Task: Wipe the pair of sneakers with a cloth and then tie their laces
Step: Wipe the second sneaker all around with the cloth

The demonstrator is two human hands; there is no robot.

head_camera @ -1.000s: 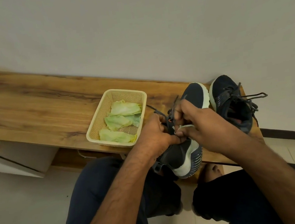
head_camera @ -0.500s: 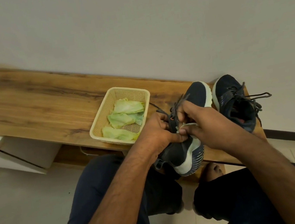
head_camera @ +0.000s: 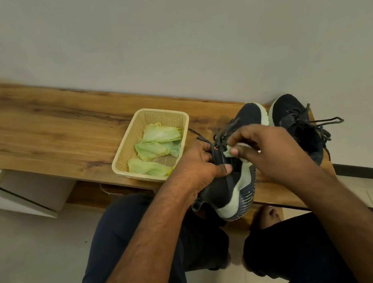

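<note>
**Wiping round the tongue, laces loose**

My left hand [head_camera: 203, 162] gripped the near sneaker [head_camera: 230, 189] at its collar, thumb curled over the edge, holding it tilted with its heel hanging off the near edge of the surface [head_camera: 47, 136]. My right hand [head_camera: 267, 148] was pinched on a small wad of pale green cloth [head_camera: 228, 153], pressed just beside the tongue of that shoe. Its laces [head_camera: 223, 132] stood up loose between my two hands, untied.

The second sneaker [head_camera: 295, 126] sat on the surface to the right, touching or nearly touching the toe of the first, its own laces [head_camera: 318, 126] spilling out to the right, also undone. To the left stood a cream basket [head_camera: 123, 162] with more green cloths [head_camera: 158, 144] folded in it.

I judged I was in the wiping stage on the first shoe, with the tying not yet begun on either.

What worried me was the overhang: so much of the shoe was off the surface that if my left grip slackened while I rubbed, it could tip into my lap or drop to the floor. The cloth wad was small, so a hard rub might pull it from my fingers. The loose laces could snag under the cloth and drag out of their eyelets.
</note>
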